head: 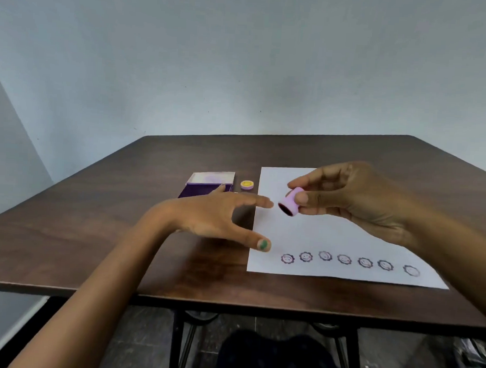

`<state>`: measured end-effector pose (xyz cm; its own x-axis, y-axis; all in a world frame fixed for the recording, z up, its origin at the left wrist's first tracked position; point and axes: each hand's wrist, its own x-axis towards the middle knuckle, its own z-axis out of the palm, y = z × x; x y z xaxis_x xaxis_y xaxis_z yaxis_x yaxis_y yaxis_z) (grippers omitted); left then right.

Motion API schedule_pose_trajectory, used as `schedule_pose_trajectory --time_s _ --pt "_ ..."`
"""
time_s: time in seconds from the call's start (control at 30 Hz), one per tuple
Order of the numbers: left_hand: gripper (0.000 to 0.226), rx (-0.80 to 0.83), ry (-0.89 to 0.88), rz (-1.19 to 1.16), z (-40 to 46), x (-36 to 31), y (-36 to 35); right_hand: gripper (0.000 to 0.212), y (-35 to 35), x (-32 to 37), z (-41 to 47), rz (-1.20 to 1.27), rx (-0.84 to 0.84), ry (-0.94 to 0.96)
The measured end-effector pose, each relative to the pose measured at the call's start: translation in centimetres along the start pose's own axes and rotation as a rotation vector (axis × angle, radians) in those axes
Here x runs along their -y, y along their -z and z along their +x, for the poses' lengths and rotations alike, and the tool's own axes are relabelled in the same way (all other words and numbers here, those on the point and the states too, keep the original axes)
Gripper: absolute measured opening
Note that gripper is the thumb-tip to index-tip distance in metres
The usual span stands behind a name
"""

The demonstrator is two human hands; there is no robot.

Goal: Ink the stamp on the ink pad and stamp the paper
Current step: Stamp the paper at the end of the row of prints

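1. Seven smiley prints (pixel 344 261) already line the near edge of the paper (pixel 332 233) on the table (pixel 93 218)
2. Right hand (pixel 356 198) grip pinches the stamp (pixel 291 201), tilted above the paper
3. Left hand (pixel 217 217) is spread, holding nothing
4. Ink pad (pixel 208 186) lies far left; re-inking likely comes next

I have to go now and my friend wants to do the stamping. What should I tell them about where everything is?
Right hand: holding the pink stamp in the air above the paper, tilted.
Left hand: empty, fingers spread, at the paper's left edge.
Ink pad: open, left of the paper, with a small yellow smiley cap beside it.
Done: seven smiley prints in a row along the near edge.
Left: ink the stamp if needed and press more prints in the blank space above.
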<state>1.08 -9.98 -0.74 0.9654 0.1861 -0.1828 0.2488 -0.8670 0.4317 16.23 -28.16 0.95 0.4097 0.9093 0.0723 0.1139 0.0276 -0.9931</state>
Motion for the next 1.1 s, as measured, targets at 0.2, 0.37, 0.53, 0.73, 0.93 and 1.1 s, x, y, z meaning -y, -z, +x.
schedule_pose_trajectory --time_s 0.2,0.37,0.53,0.73,0.93,1.1 --pt "0.085 -0.008 -0.014 -0.012 -1.0 1.1 -1.5 0.017 -2.4 0.3 -1.3 -0.389 0.033 0.111" --pt "0.084 -0.015 -0.032 -0.123 -1.0 1.3 -2.1 0.017 -3.8 0.3 -1.8 -0.611 0.027 0.154" --pt "0.087 -0.012 -0.009 -0.107 -0.9 1.5 -2.1 0.018 -4.8 0.4 -2.1 -0.728 0.021 0.145" --pt "0.085 -0.009 -0.003 -0.102 -1.0 1.4 -2.0 0.021 -5.3 0.3 -2.3 -0.803 0.015 0.154" --pt "0.086 -0.015 0.005 -0.09 -1.0 1.5 -2.0 0.02 -5.6 0.3 -2.3 -0.821 0.011 0.165" --pt "0.085 -0.017 0.007 -0.094 -1.0 1.4 -2.1 0.021 -5.8 0.2 -2.4 -0.84 0.014 0.171"
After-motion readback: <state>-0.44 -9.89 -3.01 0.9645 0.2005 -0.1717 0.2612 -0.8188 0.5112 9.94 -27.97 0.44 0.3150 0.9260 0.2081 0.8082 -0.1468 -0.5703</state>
